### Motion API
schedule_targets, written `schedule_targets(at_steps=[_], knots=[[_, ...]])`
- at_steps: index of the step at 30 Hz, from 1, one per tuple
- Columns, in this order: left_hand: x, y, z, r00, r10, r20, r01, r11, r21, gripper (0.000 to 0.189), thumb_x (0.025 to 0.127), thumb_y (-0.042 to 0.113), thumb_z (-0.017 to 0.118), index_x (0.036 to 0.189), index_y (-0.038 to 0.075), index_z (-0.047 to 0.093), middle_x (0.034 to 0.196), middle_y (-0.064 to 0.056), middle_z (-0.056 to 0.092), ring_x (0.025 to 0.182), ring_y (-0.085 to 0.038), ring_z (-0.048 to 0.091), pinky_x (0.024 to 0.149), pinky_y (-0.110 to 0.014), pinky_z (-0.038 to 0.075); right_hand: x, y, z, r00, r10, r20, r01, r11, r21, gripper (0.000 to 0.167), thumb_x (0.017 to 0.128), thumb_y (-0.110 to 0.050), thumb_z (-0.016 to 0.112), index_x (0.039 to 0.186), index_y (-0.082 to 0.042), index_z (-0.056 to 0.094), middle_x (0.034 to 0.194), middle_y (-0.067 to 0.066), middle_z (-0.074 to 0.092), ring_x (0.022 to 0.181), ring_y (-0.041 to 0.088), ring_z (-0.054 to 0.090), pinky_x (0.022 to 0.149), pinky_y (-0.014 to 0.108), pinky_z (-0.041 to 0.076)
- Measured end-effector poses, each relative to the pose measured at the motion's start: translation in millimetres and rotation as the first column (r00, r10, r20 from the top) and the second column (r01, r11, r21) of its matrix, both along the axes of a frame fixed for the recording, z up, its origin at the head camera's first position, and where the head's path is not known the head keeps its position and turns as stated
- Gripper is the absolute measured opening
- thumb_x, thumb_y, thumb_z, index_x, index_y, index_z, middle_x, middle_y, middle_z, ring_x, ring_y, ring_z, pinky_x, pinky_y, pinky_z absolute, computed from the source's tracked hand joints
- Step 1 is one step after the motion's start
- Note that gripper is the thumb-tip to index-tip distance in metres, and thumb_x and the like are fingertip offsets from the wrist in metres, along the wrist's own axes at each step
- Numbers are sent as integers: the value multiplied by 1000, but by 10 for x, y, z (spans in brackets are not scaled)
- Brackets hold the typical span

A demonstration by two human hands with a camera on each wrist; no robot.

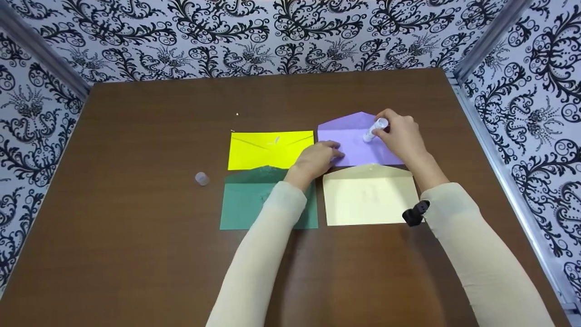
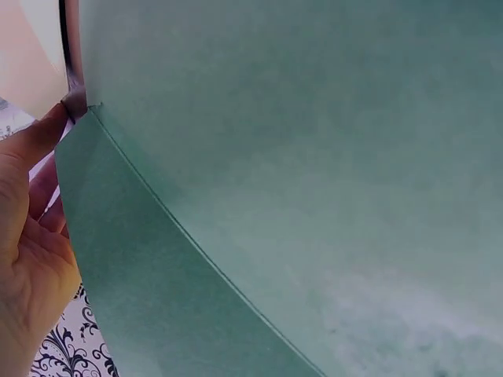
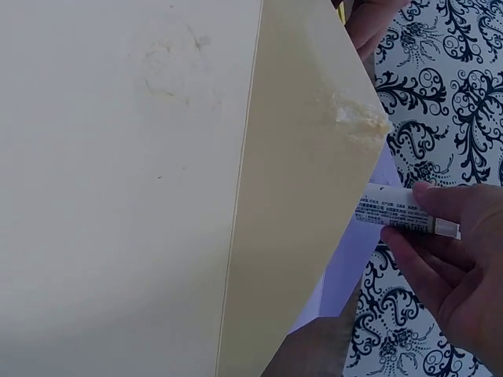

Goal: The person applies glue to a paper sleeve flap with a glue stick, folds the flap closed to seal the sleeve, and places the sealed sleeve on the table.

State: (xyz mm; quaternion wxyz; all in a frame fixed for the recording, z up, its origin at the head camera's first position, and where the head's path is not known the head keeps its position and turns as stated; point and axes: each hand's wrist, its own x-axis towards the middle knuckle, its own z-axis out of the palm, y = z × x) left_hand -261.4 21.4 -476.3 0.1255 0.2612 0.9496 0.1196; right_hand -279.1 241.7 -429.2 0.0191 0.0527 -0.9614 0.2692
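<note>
A purple envelope [image 1: 345, 145] lies at the back right of four-sided neighbours, its flap opened away from the person. My right hand [image 1: 401, 134] pinches a white glue stick [image 1: 376, 129] between thumb and fingers, tilted with its lower end at the envelope's surface. Printed text shows on the glue stick [image 3: 393, 208] in the right wrist view. My left hand [image 1: 317, 159] rests with its fingertips on the purple envelope's lower left corner. Just in front lie a green envelope [image 1: 240, 204], partly under my left forearm in view, and a cream envelope [image 1: 370, 200], both with flaps up.
A yellow envelope [image 1: 254, 152], flap folded down, lies left of the purple one. A small whitish cap [image 1: 202, 178] sits farther left on the brown table [image 1: 136, 254]. Tiny pale bits lie behind the yellow envelope. Patterned panels [image 1: 227, 36] stand around the table.
</note>
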Motion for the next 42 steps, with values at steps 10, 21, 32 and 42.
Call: schedule_targets(at_steps=[10,21,32,42], knots=[[-5,4,7,999,30,29,-30,999,15,36,102,19,56,136,28,62,152,5,51,143,-16,46,118,-33,39,-20,-30,-12,996,89,-9,-88,992,95,30,91,-15,72,119,-5,67,116,26,70,106,44,65,94,57,52],[-26,11,-44,1000,16,5,-16,1000,-3,35,102,21,56,136,30,62,152,5,51,142,-15,46,118,-32,39,-9,-85,-12,991,133,-34,-127,984,124,29,89,-18,75,114,-5,69,108,23,73,101,46,66,85,57,53],[-33,-2,-53,1000,17,11,-17,1000,4,35,103,21,55,136,30,62,152,5,50,142,-16,46,118,-34,39,-24,-206,-6,989,147,-24,-144,983,115,31,90,-21,74,117,-6,68,109,23,72,100,47,65,85,57,52],[-29,0,-54,1000,9,5,-9,1000,-7,36,103,21,55,136,30,61,153,5,50,143,-16,45,118,-33,39,-73,-266,-52,990,138,-29,-134,986,103,32,92,-21,73,119,-6,66,110,24,72,102,46,66,88,55,54]])
